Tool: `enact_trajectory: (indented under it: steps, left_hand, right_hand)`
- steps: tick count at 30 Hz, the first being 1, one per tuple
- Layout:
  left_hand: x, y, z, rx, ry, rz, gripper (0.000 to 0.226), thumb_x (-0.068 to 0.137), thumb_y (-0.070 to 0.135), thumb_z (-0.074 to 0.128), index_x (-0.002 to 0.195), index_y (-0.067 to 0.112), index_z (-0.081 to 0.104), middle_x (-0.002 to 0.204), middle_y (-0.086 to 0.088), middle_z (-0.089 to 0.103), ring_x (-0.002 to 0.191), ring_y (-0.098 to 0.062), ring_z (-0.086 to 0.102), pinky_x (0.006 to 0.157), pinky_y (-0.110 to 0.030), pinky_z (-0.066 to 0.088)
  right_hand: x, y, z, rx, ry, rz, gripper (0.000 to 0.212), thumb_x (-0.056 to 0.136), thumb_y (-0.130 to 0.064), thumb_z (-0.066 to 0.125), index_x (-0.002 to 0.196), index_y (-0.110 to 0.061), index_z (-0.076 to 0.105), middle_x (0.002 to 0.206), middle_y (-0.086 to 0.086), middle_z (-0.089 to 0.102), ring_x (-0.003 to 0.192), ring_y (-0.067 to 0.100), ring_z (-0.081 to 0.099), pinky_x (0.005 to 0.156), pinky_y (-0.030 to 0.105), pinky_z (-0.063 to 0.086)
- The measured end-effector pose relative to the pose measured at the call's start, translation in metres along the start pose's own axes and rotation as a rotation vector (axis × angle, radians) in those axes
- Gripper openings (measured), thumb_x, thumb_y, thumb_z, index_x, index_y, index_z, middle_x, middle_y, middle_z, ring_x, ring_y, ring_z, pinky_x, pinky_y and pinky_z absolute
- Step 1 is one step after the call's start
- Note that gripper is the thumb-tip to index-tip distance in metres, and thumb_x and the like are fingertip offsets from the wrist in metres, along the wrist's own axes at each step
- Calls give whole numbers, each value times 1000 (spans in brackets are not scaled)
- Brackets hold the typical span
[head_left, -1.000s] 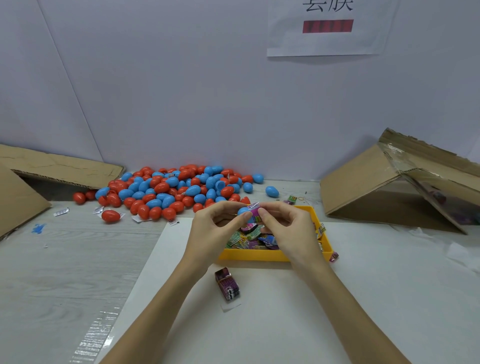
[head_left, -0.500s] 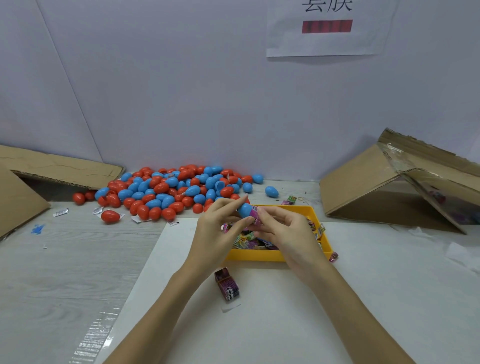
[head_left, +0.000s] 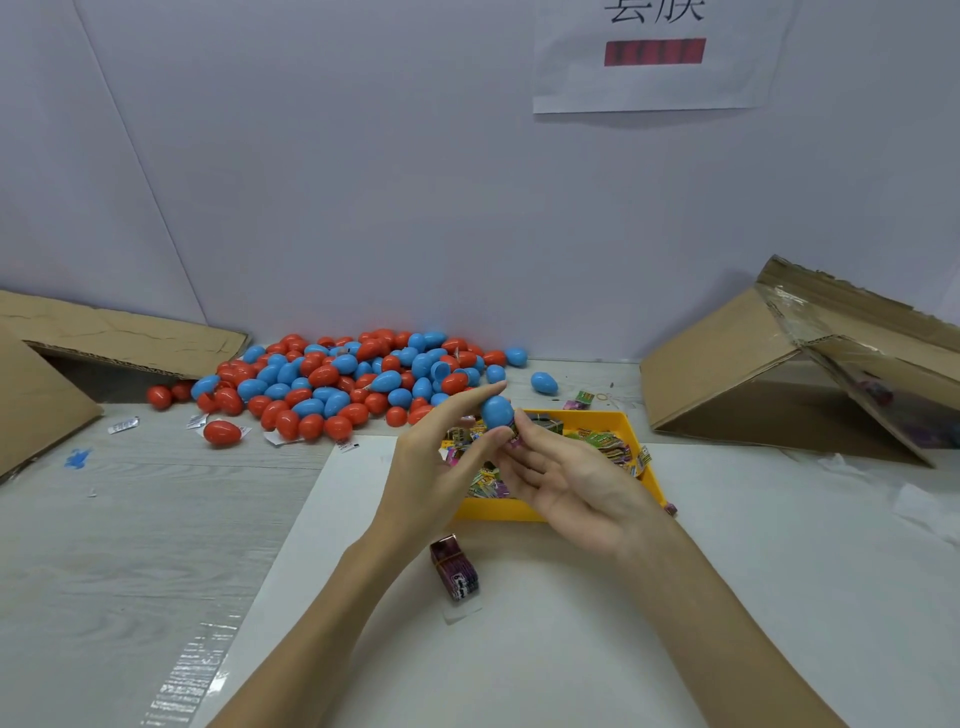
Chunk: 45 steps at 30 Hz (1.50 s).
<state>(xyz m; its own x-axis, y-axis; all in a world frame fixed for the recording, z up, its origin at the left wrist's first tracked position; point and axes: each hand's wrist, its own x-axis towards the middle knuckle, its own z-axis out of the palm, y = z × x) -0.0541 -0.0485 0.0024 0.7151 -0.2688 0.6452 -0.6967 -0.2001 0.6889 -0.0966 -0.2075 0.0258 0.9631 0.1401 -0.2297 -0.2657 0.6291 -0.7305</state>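
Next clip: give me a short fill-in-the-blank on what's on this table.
1. The left hand and right hand meet on one ___ egg.
2. The egg is above a ___ tray of small packets.
3. The pile behind mixes blue eggs with ___ ones.
Missing words: blue; yellow; red.

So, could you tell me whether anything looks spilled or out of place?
A few packets lie behind the yellow tray, not in it, a stray packet by its near right corner, and a lone blue egg apart from the pile.
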Motion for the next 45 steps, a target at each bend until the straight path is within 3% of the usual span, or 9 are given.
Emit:
enact_trajectory:
  steps: [8, 11, 14, 19, 22, 27, 33, 41, 45]
  left_hand:
    - [1, -1, -5, -6, 18, 43, 39, 90, 26, 71, 129, 25, 67, 112, 5, 73, 104, -17, 67, 93, -27, 53]
    - [0, 0, -3, -30, 31, 46, 36, 90, 24, 69, 126, 27, 67, 112, 6, 73, 100, -15, 67, 90, -23, 53]
    - [-1, 2, 0, -75, 27, 21, 34, 92, 23, 68, 125, 29, 67, 117, 10, 73, 105, -12, 68, 91, -18, 51]
    - [0, 2, 1, -157, 26, -27, 30, 94, 24, 65, 123, 32, 69, 120, 15, 73, 117, -12, 66, 98, -22, 51]
    - [-1, -1, 3, -183, 27, -59, 29, 95, 23, 64, 123, 24, 71, 120, 11, 74, 120, -16, 65, 101, -28, 51]
    - [-2, -1, 6, -212, 32, -80, 29, 96, 19, 62, 124, 21, 71, 120, 9, 74, 120, -13, 65, 100, -24, 51]
    - [-3, 0, 8, -225, 49, -79, 27, 98, 18, 61, 122, 21, 72, 117, 7, 75, 116, -17, 67, 97, -26, 53]
    - [-4, 1, 10, -201, 78, -87, 29, 97, 17, 60, 124, 13, 72, 118, 2, 74, 116, -18, 67, 97, -29, 55]
    - [-2, 6, 8, -166, 26, -66, 29, 98, 25, 61, 126, 28, 68, 117, 16, 72, 113, -10, 68, 92, -18, 53]
  right_hand:
    - [0, 3, 2, 23, -23, 47, 50, 77, -24, 80, 118, 2, 71, 110, 19, 76, 103, 27, 75, 75, 29, 62]
    - [0, 3, 3, 68, -15, 53, 49, 74, -23, 82, 114, 3, 72, 107, 21, 76, 99, 28, 76, 75, 31, 63]
    - [0, 4, 3, 79, -21, 54, 43, 73, -22, 82, 108, 2, 75, 108, 22, 76, 98, 28, 77, 75, 31, 63]
    - [0, 5, 5, 84, -37, 65, 23, 75, -23, 81, 86, -3, 83, 106, 20, 76, 98, 27, 77, 76, 30, 63]
    - [0, 6, 5, 100, -39, 75, 28, 77, -23, 81, 93, -1, 82, 107, 19, 76, 100, 27, 76, 74, 29, 62]
    - [-2, 6, 6, 122, -9, 85, 42, 79, -23, 81, 111, 3, 74, 108, 20, 76, 100, 27, 76, 72, 28, 62]
    - [-3, 5, 6, 105, -17, 81, 28, 78, -24, 81, 94, -1, 82, 106, 18, 77, 100, 26, 76, 71, 27, 61]
    - [-3, 4, 7, 89, -17, 48, 26, 76, -26, 83, 93, -6, 83, 103, 16, 77, 97, 25, 77, 70, 26, 60]
    - [1, 4, 9, 25, 13, -36, 37, 77, -34, 84, 101, -6, 81, 99, 14, 77, 85, 20, 76, 70, 26, 59]
